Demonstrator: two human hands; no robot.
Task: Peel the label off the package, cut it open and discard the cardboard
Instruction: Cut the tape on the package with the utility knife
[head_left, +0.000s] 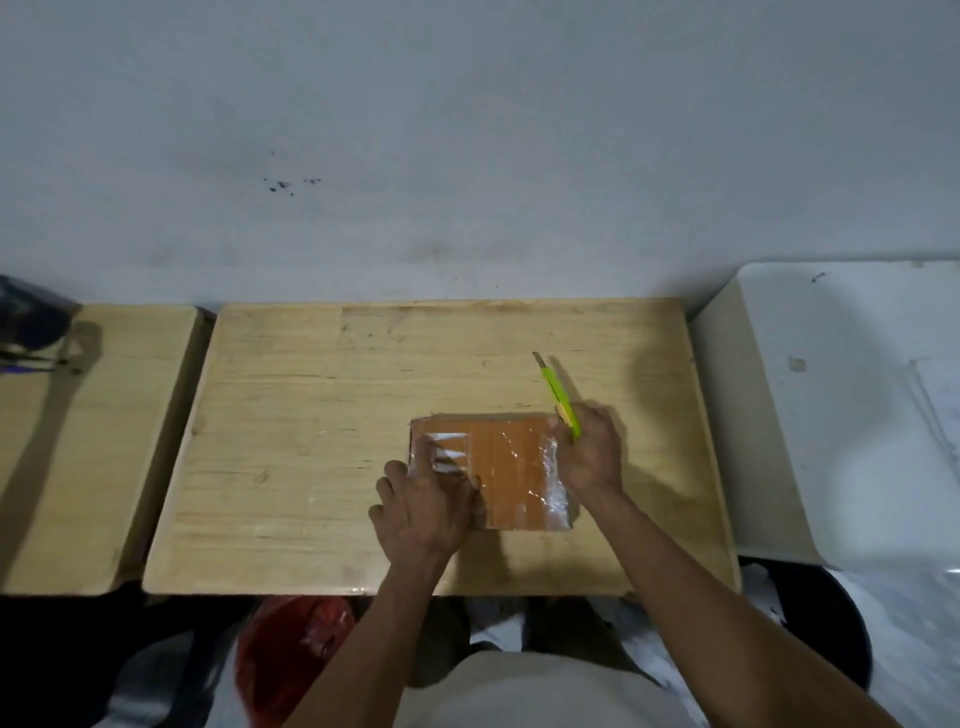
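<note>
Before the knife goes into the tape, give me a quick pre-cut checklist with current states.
1. Package flat on the wooden table: ok.
2. Left hand pressing down the package's near-left corner: ok.
3. Right hand gripping the green utility knife: ok.
4. Blade extended: ok; tip points away, off the package.
5. Label removed: cannot tell; a pale patch under the tape at the left is blurred.
6. Left fingers clear of the cut line: cannot tell.

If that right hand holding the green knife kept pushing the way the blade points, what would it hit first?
Likely nothing soon: the right hand aims the green knife away over bare wooden table toward the wall, which it would probably meet first.
</note>
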